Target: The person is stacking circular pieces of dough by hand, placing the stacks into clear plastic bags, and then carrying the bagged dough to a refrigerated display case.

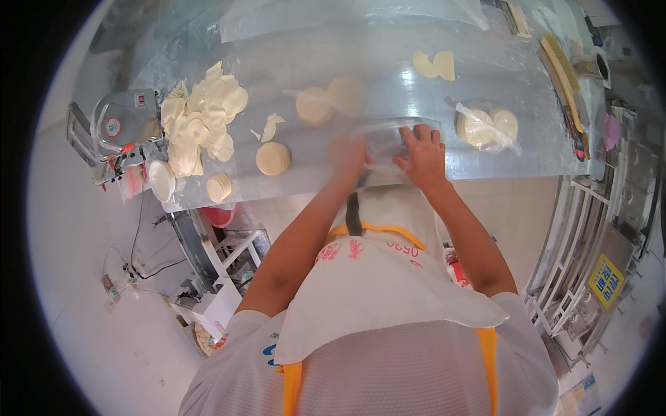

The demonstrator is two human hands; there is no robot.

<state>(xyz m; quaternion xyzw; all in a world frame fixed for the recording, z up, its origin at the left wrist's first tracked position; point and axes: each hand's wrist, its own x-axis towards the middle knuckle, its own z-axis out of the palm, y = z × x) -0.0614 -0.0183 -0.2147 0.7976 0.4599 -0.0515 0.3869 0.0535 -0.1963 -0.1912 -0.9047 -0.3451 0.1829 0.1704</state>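
At the table's near edge a clear plastic bag point(386, 142) lies between my hands. My right hand point(424, 158) rests on its right side, fingers spread and thumb apart. My left hand point(349, 154) is at its left side, smeared by motion, so its fingers cannot be made out. Just beyond are two round stacks of pale dough wrappers point(314, 105), one blurred, with a strip of plastic beside them. To the right sits a bagged pair of wrapper stacks point(487, 129), its plastic twisted at the ends. A bare wrapper stack point(273, 159) stands left of my left hand.
A heap of loose wrappers point(201, 121) covers the table's left end, beside a grey machine point(125, 125). A smaller stack point(219, 188) and white bowl point(162, 181) sit at the near left edge. Dough scraps point(434, 65) lie farther back. A brush point(560, 62) lies at right.
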